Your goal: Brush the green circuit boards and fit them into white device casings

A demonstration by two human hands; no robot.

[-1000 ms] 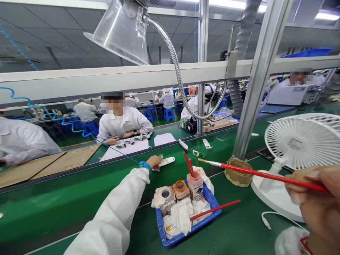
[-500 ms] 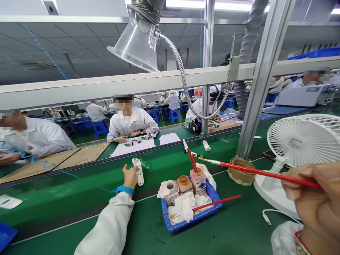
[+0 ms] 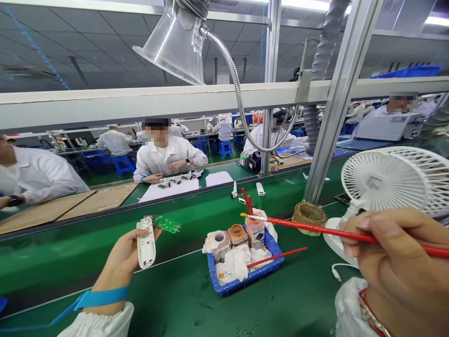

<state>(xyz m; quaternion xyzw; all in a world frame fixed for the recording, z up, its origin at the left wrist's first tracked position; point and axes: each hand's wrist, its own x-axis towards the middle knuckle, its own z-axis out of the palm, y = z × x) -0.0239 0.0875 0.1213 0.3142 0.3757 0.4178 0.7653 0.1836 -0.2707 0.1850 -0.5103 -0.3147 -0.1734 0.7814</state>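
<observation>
Hands [image 3: 396, 255] hold a white casing [image 3: 146, 250], left, and a red paintbrush [image 3: 315, 228], right.

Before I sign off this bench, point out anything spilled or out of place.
Small droplets dot the green tabletop in front of the blue tray, perhaps spilled liquid. A loose red brush lies slanted across the tray, one end jutting beyond it, where it might get knocked.

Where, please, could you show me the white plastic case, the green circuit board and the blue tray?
White plastic case [image 3: 146, 247]: head view, on its lower half.
Green circuit board [image 3: 168, 224]: head view, on the middle of its face.
Blue tray [image 3: 250, 276]: head view, on its near wall.
</observation>
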